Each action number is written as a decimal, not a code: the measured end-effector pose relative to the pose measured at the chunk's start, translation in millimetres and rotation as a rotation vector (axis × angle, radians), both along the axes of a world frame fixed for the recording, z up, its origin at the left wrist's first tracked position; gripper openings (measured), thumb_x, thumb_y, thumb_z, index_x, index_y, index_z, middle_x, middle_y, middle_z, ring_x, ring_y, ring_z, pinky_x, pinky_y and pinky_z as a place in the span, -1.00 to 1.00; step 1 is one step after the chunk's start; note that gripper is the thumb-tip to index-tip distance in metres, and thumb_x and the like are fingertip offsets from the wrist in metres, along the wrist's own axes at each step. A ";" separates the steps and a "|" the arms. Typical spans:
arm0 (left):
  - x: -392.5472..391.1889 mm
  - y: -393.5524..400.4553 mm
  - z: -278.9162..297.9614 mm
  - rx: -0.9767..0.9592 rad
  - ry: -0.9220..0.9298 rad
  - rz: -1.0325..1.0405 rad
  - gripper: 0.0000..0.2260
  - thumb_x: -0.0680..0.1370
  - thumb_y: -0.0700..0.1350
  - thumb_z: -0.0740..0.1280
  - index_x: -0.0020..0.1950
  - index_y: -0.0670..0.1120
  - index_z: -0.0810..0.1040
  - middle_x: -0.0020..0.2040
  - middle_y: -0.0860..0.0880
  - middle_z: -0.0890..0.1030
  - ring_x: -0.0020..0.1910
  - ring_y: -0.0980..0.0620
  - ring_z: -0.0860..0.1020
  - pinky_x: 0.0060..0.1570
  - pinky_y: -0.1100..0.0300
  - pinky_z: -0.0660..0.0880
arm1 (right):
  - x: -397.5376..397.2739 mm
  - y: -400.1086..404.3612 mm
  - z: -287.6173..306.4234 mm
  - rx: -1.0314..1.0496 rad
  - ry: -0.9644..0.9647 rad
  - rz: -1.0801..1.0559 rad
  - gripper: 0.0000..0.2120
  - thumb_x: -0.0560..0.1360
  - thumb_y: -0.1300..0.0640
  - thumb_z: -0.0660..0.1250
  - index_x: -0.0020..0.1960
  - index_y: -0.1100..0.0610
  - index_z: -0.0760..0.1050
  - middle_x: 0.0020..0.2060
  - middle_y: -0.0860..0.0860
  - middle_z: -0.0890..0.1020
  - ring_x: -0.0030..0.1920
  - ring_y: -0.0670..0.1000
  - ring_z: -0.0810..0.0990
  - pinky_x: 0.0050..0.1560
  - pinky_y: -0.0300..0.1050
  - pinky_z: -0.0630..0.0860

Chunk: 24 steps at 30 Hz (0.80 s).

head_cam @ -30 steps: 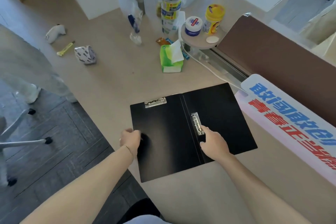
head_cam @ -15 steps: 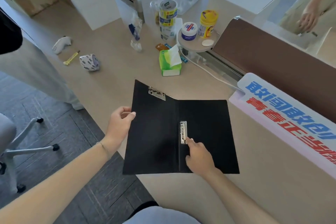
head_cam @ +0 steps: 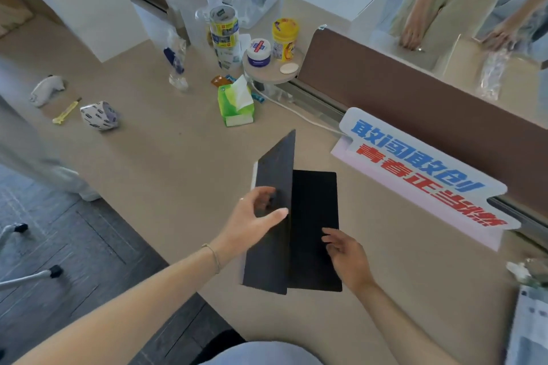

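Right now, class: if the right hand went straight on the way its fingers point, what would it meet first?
Probably the black folder's raised cover, near the thumb of the left hand; the right hand points up-left across the flat half. Depth is unclear.

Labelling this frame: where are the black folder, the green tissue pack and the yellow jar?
black folder [head_cam: 314,201], head view, flat right cover.
green tissue pack [head_cam: 234,109], head view, green top face.
yellow jar [head_cam: 284,44], head view, its labelled side.

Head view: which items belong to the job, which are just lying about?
In the job: black folder, half closed; left hand gripping its raised cover; right hand resting on the flat cover.
Lying about: tissue pack, tape roll, yellow cutter, yellow canister, white jar, slogan sign.
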State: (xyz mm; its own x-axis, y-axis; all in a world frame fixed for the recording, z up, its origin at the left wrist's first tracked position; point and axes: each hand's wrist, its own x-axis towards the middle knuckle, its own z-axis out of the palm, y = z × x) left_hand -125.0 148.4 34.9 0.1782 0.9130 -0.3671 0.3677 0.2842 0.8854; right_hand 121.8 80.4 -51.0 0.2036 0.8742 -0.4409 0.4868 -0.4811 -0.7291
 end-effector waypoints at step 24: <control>1.9 5.5 -97.4 -0.405 0.293 0.273 -0.75 0.52 0.04 0.28 0.15 -0.01 0.54 0.04 -0.06 0.67 0.01 -0.16 0.63 0.06 -0.01 0.57 | 12.6 -3.9 -2.1 -0.244 -0.400 0.435 -0.40 0.54 0.19 0.15 0.58 0.10 0.23 0.52 -0.02 0.35 0.47 0.05 0.38 0.44 -0.08 0.36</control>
